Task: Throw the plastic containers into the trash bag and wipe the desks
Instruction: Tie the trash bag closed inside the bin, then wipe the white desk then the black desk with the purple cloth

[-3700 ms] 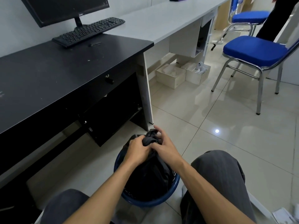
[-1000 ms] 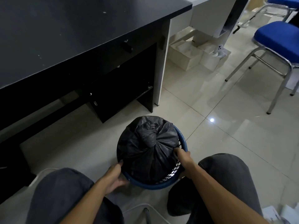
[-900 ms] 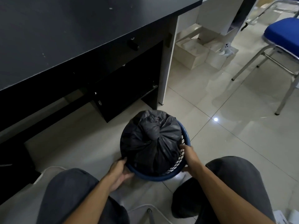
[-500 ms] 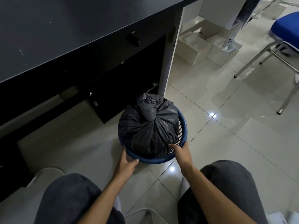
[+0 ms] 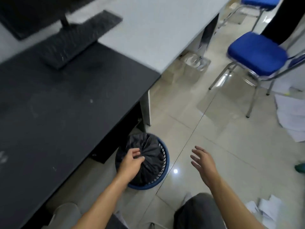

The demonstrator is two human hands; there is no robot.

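The tied black trash bag [image 5: 152,160] fills a blue plastic basket [image 5: 165,172] on the floor, partly tucked under the edge of the black desk [image 5: 69,103]. My left hand [image 5: 132,162] is on top of the bag, fingers and thumb curled round its knotted top. My right hand [image 5: 203,162] hovers over the floor tiles to the right of the basket, fingers spread and holding nothing. The white desk [image 5: 155,30] joins the black one at the back. No plastic containers show.
A keyboard [image 5: 79,38] and a monitor [image 5: 33,15] sit at the back of the desks. A blue chair [image 5: 257,53] stands at right, with a person's dark leg [image 5: 283,19] behind it. Loose papers [image 5: 292,116] lie on the floor at right.
My view has risen and pulled back. Both hands left the basket's rim: the left went to the bag's knot and the right lifted away open. The basket now sits closer under the black desk.
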